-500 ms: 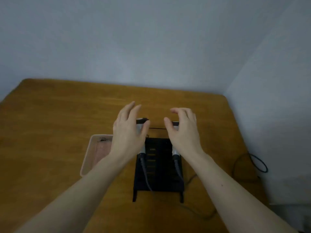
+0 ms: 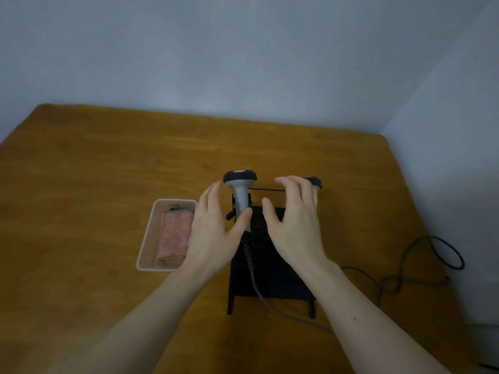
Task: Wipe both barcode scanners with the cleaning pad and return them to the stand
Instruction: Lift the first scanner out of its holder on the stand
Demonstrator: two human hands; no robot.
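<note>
Above the stand [image 2: 270,279], both hands spread loosely — left hand [image 2: 213,236] touching a scanner [image 2: 240,190].

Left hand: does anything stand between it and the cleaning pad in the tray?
Nothing visible does. The left hand is beside the left scanner, thumb on its handle. The cleaning pad lies uncovered in the open tray just to its left.

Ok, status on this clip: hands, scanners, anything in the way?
Left hand and right hand open, holding nothing. Both scanners on stand. Cleaning pad untouched in tray. Nothing blocking.
</note>
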